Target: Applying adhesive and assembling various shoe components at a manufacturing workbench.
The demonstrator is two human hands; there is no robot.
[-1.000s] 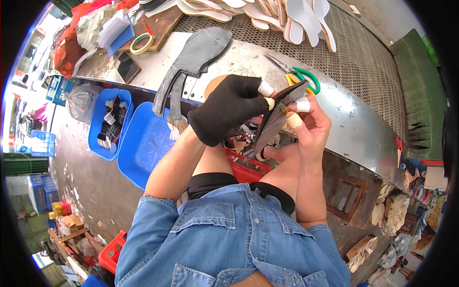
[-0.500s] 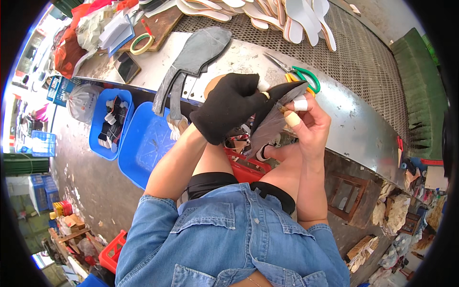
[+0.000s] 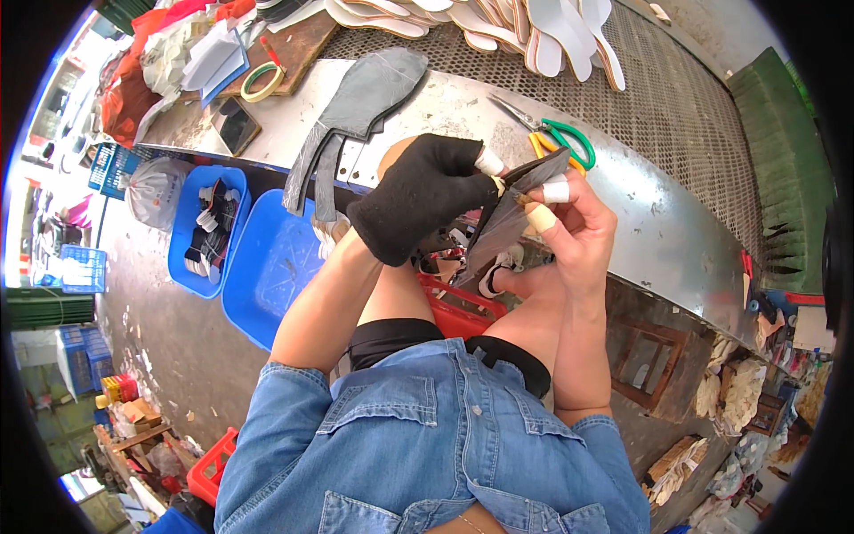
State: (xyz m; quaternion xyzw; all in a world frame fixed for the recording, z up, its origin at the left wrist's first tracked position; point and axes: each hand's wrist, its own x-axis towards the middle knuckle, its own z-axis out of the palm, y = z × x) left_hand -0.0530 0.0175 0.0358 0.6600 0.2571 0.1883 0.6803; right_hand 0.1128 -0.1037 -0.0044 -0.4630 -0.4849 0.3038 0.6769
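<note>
My left hand (image 3: 425, 196), in a black glove with bare, taped fingertips, pinches the edge of a thin dark grey shoe-upper piece (image 3: 509, 218). Opposite it, my right hand (image 3: 574, 214) is bare with tape wrapped on its thumb and a finger. Its thumb and fingers close on the right edge of the same piece, which hangs above my lap between the hands. Beyond the right hand, scissors (image 3: 556, 138) with green and yellow handles lie on the metal bench (image 3: 663, 209). A stack of similar grey pieces (image 3: 360, 102) droops over the bench edge at the left.
White insole-shaped pieces (image 3: 560, 40) pile on the mesh surface at the back. Tape (image 3: 262, 82) and a phone (image 3: 236, 126) lie at the bench's left. Below stand two blue bins (image 3: 267, 276), one holding shoe parts. A red stool (image 3: 454, 307) shows between my legs.
The grey piece has tilted and been drawn more upright between my fingers. My left hand has shifted slightly left and down; my right hand has barely moved.
</note>
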